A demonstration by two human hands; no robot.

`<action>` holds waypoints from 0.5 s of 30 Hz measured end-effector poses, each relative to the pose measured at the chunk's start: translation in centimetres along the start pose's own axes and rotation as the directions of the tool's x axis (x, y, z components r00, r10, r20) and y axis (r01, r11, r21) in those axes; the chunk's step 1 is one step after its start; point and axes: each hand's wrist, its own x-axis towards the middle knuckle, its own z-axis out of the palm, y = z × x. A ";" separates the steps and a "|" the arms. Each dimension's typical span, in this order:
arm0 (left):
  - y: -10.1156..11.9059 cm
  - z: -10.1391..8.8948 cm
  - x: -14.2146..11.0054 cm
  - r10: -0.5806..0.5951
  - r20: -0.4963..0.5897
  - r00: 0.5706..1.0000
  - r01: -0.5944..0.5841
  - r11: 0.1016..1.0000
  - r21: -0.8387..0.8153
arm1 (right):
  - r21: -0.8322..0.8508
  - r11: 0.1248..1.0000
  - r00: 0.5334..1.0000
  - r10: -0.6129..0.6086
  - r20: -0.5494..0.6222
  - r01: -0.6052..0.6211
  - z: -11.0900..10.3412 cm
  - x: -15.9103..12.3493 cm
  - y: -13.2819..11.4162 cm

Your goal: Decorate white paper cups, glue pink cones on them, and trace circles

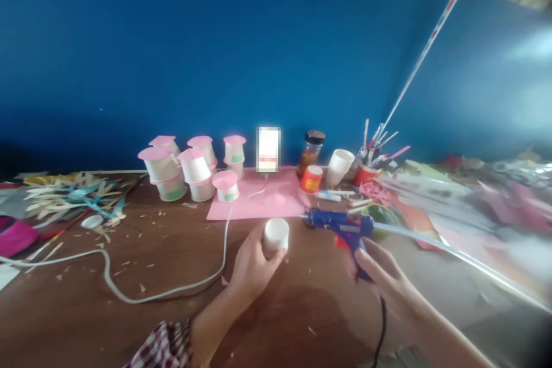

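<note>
My left hand (254,264) is wrapped round a small white paper cup (276,236), held above the brown table. In my right hand (382,273) is a blue hot glue gun (340,224) with an orange trigger; its nozzle points left, toward the cup but apart from it. A long clear glue stick (431,241) sticks out of the gun's back, and a black cord (382,328) hangs below its handle. Beyond the cup, a pink sheet (267,204) lies on the table.
Stacked paper cups with pink discs (161,167) stand at the back left. A white cable (172,292) loops across the table. Behind the gun are a black-lidded jar (311,152), a white cup (340,167) and a red pen holder (366,173). Paper strips (81,195) lie left.
</note>
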 end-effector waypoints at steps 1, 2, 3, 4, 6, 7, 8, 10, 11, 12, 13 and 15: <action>-0.1 0.0 0.0 0.009 -0.002 1.000 -0.009 1.000 0.009 | 0.029 1.000 1.000 0.011 0.005 -0.011 0.1 -0.1 0.2; -0.1 0.1 0.0 0.023 -0.006 1.000 -0.023 1.000 0.018 | 0.056 0.998 1.000 0.028 0.007 -0.029 0.1 -0.1 0.4; -0.2 0.1 0.0 0.042 -0.013 0.999 -0.042 0.999 0.028 | 0.079 0.996 0.999 0.047 0.006 -0.048 0.2 -0.1 0.6; -0.3 0.2 0.0 0.064 -0.021 0.998 -0.063 0.997 0.039 | 0.096 0.993 0.998 0.066 -0.003 -0.065 0.2 -0.1 0.8; -0.5 0.4 0.1 0.103 -0.033 0.994 -0.101 0.993 0.061 | 0.108 0.990 0.995 0.097 -0.025 -0.094 0.2 -0.1 1.1; -0.6 0.5 0.2 0.116 -0.036 0.993 -0.113 0.991 0.070 | 0.106 0.989 0.993 0.109 -0.034 -0.105 0.2 0.0 1.3; -0.7 0.5 0.2 0.124 -0.035 0.992 -0.121 0.990 0.073 | 0.101 0.988 0.992 0.119 -0.041 -0.115 0.3 0.1 1.5; -0.7 0.6 0.2 0.124 -0.028 0.992 -0.122 0.990 0.068 | 0.097 0.987 0.990 0.136 -0.044 -0.131 0.3 0.2 1.8; -0.7 0.5 0.2 0.121 -0.026 0.992 -0.119 0.991 0.062 | 0.098 0.985 0.989 0.143 -0.040 -0.139 0.4 0.3 2.0; -0.6 0.5 0.2 0.121 -0.026 0.992 -0.119 0.991 0.056 | 0.099 0.985 0.988 0.147 -0.038 -0.143 0.5 0.3 2.2; -0.5 0.4 0.2 0.123 -0.025 0.992 -0.122 0.991 0.048 | 0.097 0.985 0.989 0.146 -0.035 -0.142 0.6 0.3 2.3; -0.4 0.2 0.1 0.132 -0.027 0.991 -0.131 0.991 0.033 | 0.071 0.990 0.992 0.125 -0.025 -0.122 0.7 0.3 2.6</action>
